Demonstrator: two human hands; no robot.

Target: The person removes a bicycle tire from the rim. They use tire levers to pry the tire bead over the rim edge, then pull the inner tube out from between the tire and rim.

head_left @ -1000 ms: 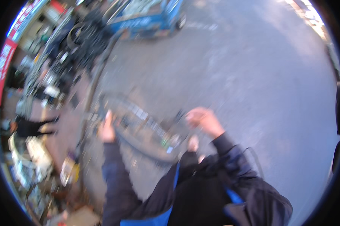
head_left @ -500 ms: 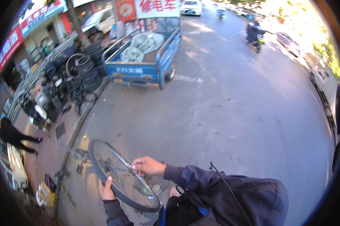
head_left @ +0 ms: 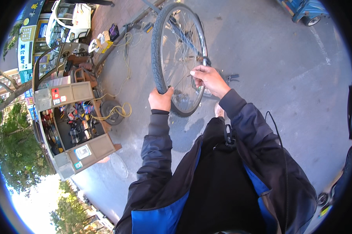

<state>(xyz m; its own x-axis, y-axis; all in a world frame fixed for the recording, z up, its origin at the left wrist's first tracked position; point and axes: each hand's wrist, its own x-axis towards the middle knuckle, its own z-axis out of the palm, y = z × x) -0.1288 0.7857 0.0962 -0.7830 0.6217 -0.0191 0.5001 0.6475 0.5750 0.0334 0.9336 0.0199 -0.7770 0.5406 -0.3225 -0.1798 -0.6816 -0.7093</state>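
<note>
A bicycle wheel (head_left: 157, 50) with a black knobbly tyre and thin metal spokes stands tilted in front of me. My left hand (head_left: 160, 100) is closed round the tyre at its lower left side, thumb toward the spokes. At the wheel's right side, just below the hub, my right hand (head_left: 211, 80) is closed in a pinch of thumb and forefinger. Something small and dark shows at those fingertips, too small to name. Part of a bicycle frame lies behind the wheel, mostly hidden by it.
To the left stands an open tool cart (head_left: 80, 156) full of tools, with a yellow hose (head_left: 123, 111) trailing from it. A wet patch (head_left: 185, 134) lies below the wheel. A blue cargo tricycle (head_left: 301, 11) is at the far right, a white vehicle (head_left: 80, 19) far left.
The view has swung left and down, bringing in the tool cart. The wheel looks more upright. My right hand has shifted from the hub to just below it; my left still grips the tyre.
</note>
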